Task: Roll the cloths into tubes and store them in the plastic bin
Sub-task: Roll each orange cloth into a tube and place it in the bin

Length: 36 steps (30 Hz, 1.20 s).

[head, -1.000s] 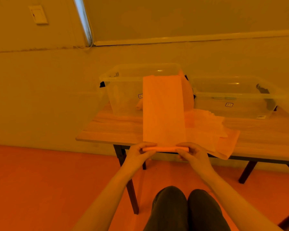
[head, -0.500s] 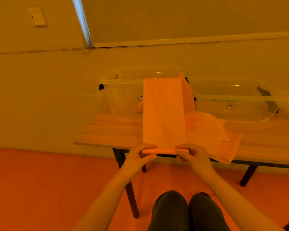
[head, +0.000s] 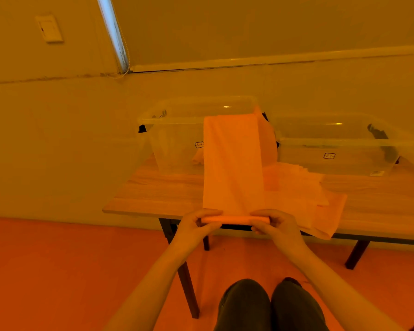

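Wall plate [head: 49, 29]: a pale plate on the wall, far up on my left, well away from the table.
Table [head: 158, 194]: wooden top on dark legs, in front of my knees; its near edge runs just behind my hands.
Left bin [head: 177, 139]: clear plastic, at the back of the table on the left, with a black clip on its left end. Through the wall I see a small rolled orange piece low down near its right side; what else is inside I cannot tell, since the cloth hides that part.
Left hand [head: 196, 226]: my fingers and thumb are curled round the left end of the roll, grasping it at the table's near edge.
Cloth [head: 232, 163]: a long orange strip running from my hands away across the table and up over the front rim of the left bin.
Roll [head: 234, 219]: the near end of the cloth, wound into a thin tube lying crosswise between my hands.
Right hand [head: 275, 224]: clenched on the right end of the roll, fingers over the top, thumb under.
Pile [head: 296, 185]: more orange cloths lying flat on the table just right of the strip, one corner hanging over the near edge.
Right bin [head: 339, 161]: clear plastic, at the back right, just beside the left bin, with a dark clip at its right end; I see no cloth through its walls.
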Tool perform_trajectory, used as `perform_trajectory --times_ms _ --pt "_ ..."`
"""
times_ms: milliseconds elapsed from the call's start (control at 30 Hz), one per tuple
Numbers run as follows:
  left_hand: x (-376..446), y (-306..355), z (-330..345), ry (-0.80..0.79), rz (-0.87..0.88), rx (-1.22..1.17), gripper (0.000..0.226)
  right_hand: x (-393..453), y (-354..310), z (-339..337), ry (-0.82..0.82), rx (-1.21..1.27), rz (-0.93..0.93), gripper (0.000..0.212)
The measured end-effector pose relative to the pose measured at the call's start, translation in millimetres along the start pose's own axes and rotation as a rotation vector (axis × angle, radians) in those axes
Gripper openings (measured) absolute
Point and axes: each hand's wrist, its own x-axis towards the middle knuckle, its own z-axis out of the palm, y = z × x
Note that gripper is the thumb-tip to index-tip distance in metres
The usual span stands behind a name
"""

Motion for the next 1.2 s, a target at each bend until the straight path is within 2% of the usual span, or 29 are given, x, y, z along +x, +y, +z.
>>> perform_trajectory --times_ms 133,300,500,733,967,1100,1200 --pt "1.6 4.5 2.4 0.007 0.022 -0.006 0.019 2.2 0.1 -0.7 -0.007 0.023 -0.020 0.015" --pt "4.8 4.2 3.5 0.001 -0.006 0.022 0.014 5.1 2.2 -2.2 -0.006 0.005 -0.037 0.029" --pt "5.3 -0.4 4.1 0.001 0.018 -0.006 0.020 7.3 2.9 -2.1 0.029 0.048 -0.027 0.013" --pt "8.7 2.3 4.8 0.020 -0.026 -0.015 0.014 7.5 2.7 -2.8 0.019 -0.020 -0.038 0.026" --pt "7.7 2.4 2.9 0.005 0.032 0.006 0.024 8.3 3.5 -0.9 0.054 0.052 -0.022 0.013" --pt "7.5 4.5 3.8 0.014 0.041 0.025 0.020 7.1 1.5 -1.3 0.035 0.040 -0.039 0.013" --pt "8.9 4.7 5.6 0.036 0.019 -0.013 0.013 7.1 3.2 -3.0 0.027 0.029 -0.029 0.023"
